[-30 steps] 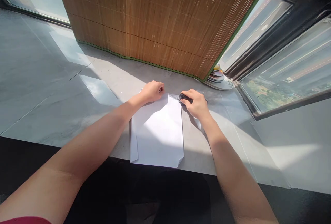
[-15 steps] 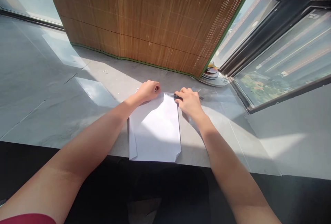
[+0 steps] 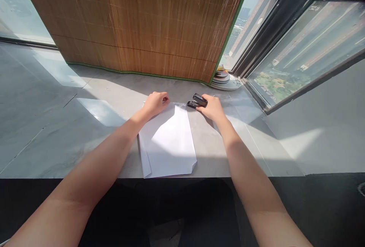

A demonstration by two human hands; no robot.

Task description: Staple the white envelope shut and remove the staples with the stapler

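Observation:
White paper sheets [image 3: 168,144] lie on the grey counter, one lower corner bent and a strip along the left side folded. At their top left corner, my left hand [image 3: 155,103] is closed, its fingertips curled round the far edge of the paper. My right hand [image 3: 213,107] grips a black stapler [image 3: 197,101] by its back end. The stapler's jaws are apart and point left, just off the top right corner of the sheets. Some dark print shows along the paper's top edge.
A brown bamboo blind [image 3: 142,22] with green edging hangs down to the counter [image 3: 94,144] behind my hands. Stacked plates [image 3: 224,81] stand in the back right corner, beside the dark window frame [image 3: 256,38]. The counter's front edge runs just before my lap.
My right hand has drawn the stapler off the paper's corner, so more of the stapler shows. The paper has turned slightly, with my left hand still at its top. The camera view has shifted.

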